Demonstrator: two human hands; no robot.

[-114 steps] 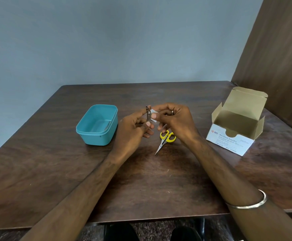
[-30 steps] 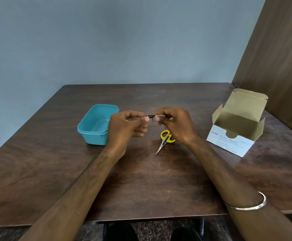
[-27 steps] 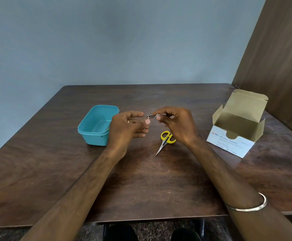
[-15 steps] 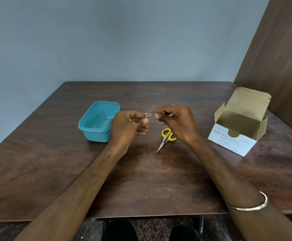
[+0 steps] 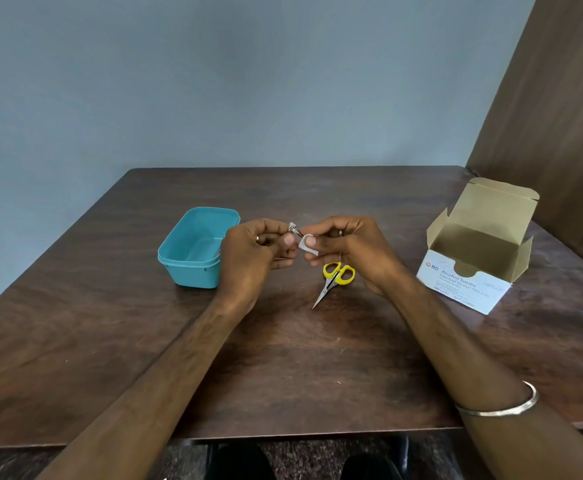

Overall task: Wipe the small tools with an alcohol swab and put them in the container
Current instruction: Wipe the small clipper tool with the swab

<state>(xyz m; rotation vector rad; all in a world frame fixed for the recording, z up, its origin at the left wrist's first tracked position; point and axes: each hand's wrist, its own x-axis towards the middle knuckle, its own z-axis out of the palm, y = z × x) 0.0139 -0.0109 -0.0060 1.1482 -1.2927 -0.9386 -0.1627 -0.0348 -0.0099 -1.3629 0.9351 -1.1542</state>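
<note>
A small silver metal tool (image 5: 294, 229) is pinched in the left hand (image 5: 253, 252), raised above the dark brown wooden table (image 5: 283, 358). A folded white alcohol swab (image 5: 306, 244) is pressed against the tool by the right hand (image 5: 350, 249). Small yellow-handled scissors (image 5: 333, 280) are seen lying beneath the right hand. A teal rectangular plastic container (image 5: 196, 245) is placed just left of the hands, and an opened white cardboard swab box (image 5: 473, 247) at the right.

Table (image 5: 283, 358) bare in front — scissors (image 5: 333, 277) beneath, container (image 5: 193, 251) left.
</note>
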